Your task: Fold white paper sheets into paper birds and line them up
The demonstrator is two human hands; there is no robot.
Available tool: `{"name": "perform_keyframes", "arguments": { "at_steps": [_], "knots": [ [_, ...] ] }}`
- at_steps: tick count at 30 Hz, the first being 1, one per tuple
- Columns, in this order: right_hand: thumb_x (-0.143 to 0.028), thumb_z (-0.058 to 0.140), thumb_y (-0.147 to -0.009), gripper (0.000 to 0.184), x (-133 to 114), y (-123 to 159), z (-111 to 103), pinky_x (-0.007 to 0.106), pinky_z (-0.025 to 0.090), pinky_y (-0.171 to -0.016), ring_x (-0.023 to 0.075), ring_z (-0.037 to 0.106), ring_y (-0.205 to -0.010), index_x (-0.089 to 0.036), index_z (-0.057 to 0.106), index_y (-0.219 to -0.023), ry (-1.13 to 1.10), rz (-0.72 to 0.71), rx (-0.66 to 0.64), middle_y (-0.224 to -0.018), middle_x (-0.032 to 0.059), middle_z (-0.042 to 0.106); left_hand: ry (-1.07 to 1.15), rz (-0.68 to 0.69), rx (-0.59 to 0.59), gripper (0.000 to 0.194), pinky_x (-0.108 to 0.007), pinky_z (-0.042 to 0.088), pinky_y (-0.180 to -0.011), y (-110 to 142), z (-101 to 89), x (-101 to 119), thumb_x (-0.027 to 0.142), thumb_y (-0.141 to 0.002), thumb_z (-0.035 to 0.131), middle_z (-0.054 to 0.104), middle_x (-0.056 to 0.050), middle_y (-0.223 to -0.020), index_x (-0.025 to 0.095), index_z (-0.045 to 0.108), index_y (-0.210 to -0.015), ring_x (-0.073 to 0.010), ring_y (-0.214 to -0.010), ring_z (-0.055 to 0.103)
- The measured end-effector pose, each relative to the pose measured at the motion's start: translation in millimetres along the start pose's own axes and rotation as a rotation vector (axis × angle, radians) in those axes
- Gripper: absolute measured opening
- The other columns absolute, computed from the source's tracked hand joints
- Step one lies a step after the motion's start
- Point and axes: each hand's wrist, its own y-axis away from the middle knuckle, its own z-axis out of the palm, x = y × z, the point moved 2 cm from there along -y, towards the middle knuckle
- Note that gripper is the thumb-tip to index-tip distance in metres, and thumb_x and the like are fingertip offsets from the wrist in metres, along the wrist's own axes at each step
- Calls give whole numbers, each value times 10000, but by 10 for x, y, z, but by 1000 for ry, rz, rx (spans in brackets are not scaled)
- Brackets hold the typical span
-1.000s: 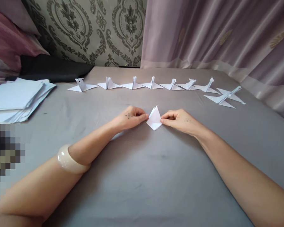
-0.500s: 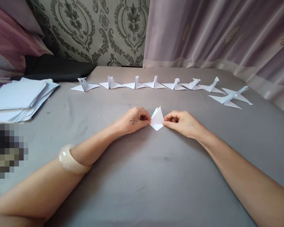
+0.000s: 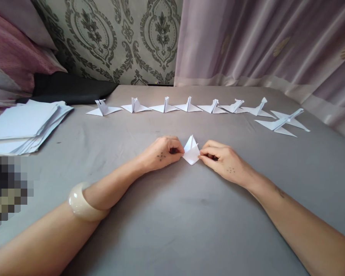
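Note:
A small white folded paper (image 3: pixel 192 155) stands between my hands above the grey cloth, its flaps partly spread at the top. My left hand (image 3: pixel 166 153) pinches its left corner between thumb and fingers. On the opposite corner, my right hand (image 3: pixel 222 159) grips with thumb and fingertips. A cream bangle (image 3: pixel 84 203) circles my left wrist. Behind my hands, several white origami birds (image 3: pixel 189 105) sit in a row with pointed wings out to the sides.
A stack of white paper sheets (image 3: pixel 23 120) lies at the left, beside a black cloth or cover (image 3: pixel 74 88). Grey fabric (image 3: pixel 172 226) covers the work surface. Patterned wall and a purple curtain (image 3: pixel 241 42) close off the back. A blurred patch hides something at the left edge.
The front flap of the folded paper has tipped down toward me, baring the inner layers. My right fingers have shifted slightly on the corner, and the view has tilted a little upward.

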Motion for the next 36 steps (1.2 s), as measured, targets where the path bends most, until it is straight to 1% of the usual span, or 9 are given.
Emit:
{"name": "perform_keyframes", "arguments": {
  "at_steps": [4, 11, 18, 21, 23, 26, 28, 32, 36],
  "knots": [
    [-168, 493, -895, 152, -52, 25, -8, 245, 367, -614, 95, 481, -664, -205, 626, -834, 83, -43, -8, -878, 0, 577, -64, 5, -3, 136, -231, 412, -640, 9, -4, 40, 146, -807, 555, 618, -2, -784, 183, 681, -775, -130, -730, 567],
    [-157, 437, -941, 215, -117, 62, 5, 262, 390, -660, 132, 532, -748, -187, 648, -911, 305, -156, -20, -925, 40, 599, -272, 151, -36, 202, -242, 441, -723, 47, -1, 57, 131, -864, 489, 641, -21, -896, 193, 681, -861, -151, -850, 594],
    [-42, 402, -895, 283, -205, 138, 10, 300, 378, -668, 167, 499, -748, -173, 636, -984, 567, -228, -121, -871, 46, 571, -508, 220, -101, 267, -270, 429, -633, 134, -26, 186, 115, -825, 450, 639, -51, -924, 191, 680, -938, -190, -852, 577],
    [-7, 404, -840, 329, -257, 182, 13, 309, 362, -654, 173, 493, -749, -189, 630, -995, 623, -188, -141, -872, 41, 572, -491, 192, -75, 221, -270, 422, -622, 136, -9, 231, 189, -863, 458, 629, -58, -871, 182, 678, -846, -185, -813, 569],
    [-26, 430, -812, 306, -289, 188, 18, 308, 358, -653, 171, 505, -766, -201, 640, -948, 594, -143, -113, -878, 38, 578, -460, 149, -31, 296, -265, 407, -610, 112, 16, 225, 265, -929, 423, 619, -56, -830, 175, 657, -771, -180, -809, 568],
    [-137, 472, -843, 195, -295, 154, 39, 296, 351, -630, 152, 519, -744, -209, 633, -760, 476, -26, 6, -839, 22, 585, -405, 57, 17, 362, -258, 373, -578, 53, 69, 182, 345, -949, 449, 597, -41, -763, 172, 600, -669, -176, -801, 560],
    [-237, 480, -882, 275, -267, 114, 69, 286, 340, -594, 127, 500, -670, -202, 573, -626, 385, 69, 93, -780, 9, 576, -360, 17, 26, 336, -255, 363, -576, 14, 109, 145, 348, -924, 513, 585, -29, -740, 174, 561, -640, -175, -792, 547],
    [-355, 559, -859, 353, -190, 26, 142, 270, 339, -567, 113, 474, -607, -199, 470, -555, 218, 216, 180, -698, -12, 537, -261, -41, 79, 263, -286, 406, -675, -48, 178, 50, 378, -874, 593, 568, -21, -762, 185, 532, -706, -183, -781, 516],
    [-436, 618, -801, 279, -134, -38, 169, 292, 384, -637, 154, 525, -693, -221, 519, -653, 157, 340, 191, -776, -1, 565, -166, -211, 151, 336, -368, 437, -801, -80, 204, -27, 476, -770, 685, 547, -51, -923, 189, 547, -877, -228, -896, 506]
  ]
}}
